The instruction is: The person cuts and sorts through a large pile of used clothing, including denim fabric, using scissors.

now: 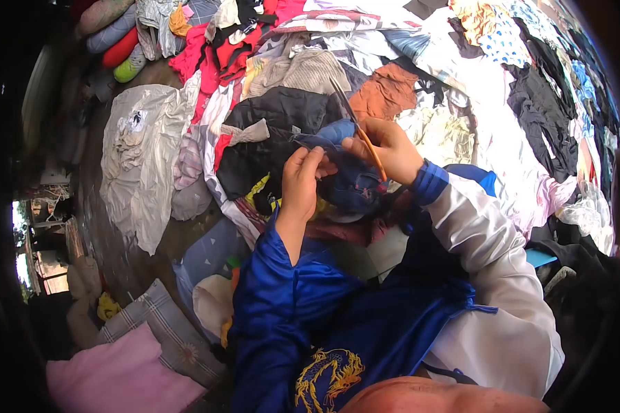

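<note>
1. Landmark for all places: the black cloth (262, 113), lying crumpled in front of the person, amid piled garments.
2. Left hand (300, 180) – over the black cloth's near right part, thumb and fingertips pinched together on the dark blue fabric (355, 189).
3. Right hand (390, 148) – just right of the black cloth, fingers closed around the scissors (369, 148). The two hands are near each other, with a small gap between.
4. Scissors: orange handles in the right hand, right of the black cloth; blades point up and away from the person, toward the cloth's far right edge. Blade opening cannot be told.
5. Dark blue fabric: bunched below both hands, over the black cloth's right side; a lighter blue part shows between hands and blades.
6. Beige ribbed cloth (315, 69): adjoins the black cloth's far edge.
7. Rust-brown cloth (386, 91): to the right of the black cloth's far end, beyond the right hand.
8. Red garments (224, 55): beyond the black cloth, to its left.
9. Whitish crumpled sheet (145, 175): well left of the black cloth; its material is unclear.
10. Pink cloth (117, 372) and gray plaid cloth (169, 330): nearer the person than the black cloth, to its left, touching each other.
</note>
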Motion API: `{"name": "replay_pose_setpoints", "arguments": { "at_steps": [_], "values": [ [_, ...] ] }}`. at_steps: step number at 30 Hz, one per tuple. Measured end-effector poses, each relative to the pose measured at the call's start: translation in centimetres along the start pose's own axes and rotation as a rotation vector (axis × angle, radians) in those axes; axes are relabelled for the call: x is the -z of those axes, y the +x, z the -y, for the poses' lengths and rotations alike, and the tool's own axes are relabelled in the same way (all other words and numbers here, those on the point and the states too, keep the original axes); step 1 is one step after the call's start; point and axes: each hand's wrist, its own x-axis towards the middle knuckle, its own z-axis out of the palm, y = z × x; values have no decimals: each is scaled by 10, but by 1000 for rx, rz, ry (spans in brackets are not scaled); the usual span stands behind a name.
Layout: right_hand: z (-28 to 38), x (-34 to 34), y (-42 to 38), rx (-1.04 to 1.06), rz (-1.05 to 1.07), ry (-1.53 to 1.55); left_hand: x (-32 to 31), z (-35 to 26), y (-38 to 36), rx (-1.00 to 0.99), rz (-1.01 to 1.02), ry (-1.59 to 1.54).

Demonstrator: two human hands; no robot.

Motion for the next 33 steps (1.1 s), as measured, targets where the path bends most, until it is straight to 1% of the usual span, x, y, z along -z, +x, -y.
{"name": "replay_pose_setpoints", "arguments": {
  "at_steps": [3,5,6,9,15,18,22,24,27,30,33],
  "values": [
    [-3,-9,-23,-357,274,372,5,-4,5,-59,-63,-19],
    [2,-16,-33,-474,405,330,9,-5,10,-102,-96,-23],
    [6,-20,-37,-501,409,344,10,-5,12,-114,-101,-32],
    [4,-25,-38,-554,434,328,13,-5,15,-151,-115,-65],
    [5,-22,-34,-596,435,285,11,-6,17,-180,-133,48],
    [5,-21,-32,-625,423,289,3,-12,13,-151,-211,125],
    [7,-18,-32,-657,419,316,5,-7,14,-194,-175,125],
    [8,-17,-32,-653,409,308,5,-5,14,-222,-157,118],
    [6,-15,-33,-636,406,330,3,-6,13,-227,-168,223],
    [2,-14,-32,-604,415,333,7,-8,13,-251,-171,400],
    [3,-15,-31,-593,443,320,2,-8,11,-254,-172,383]
  ]
}}
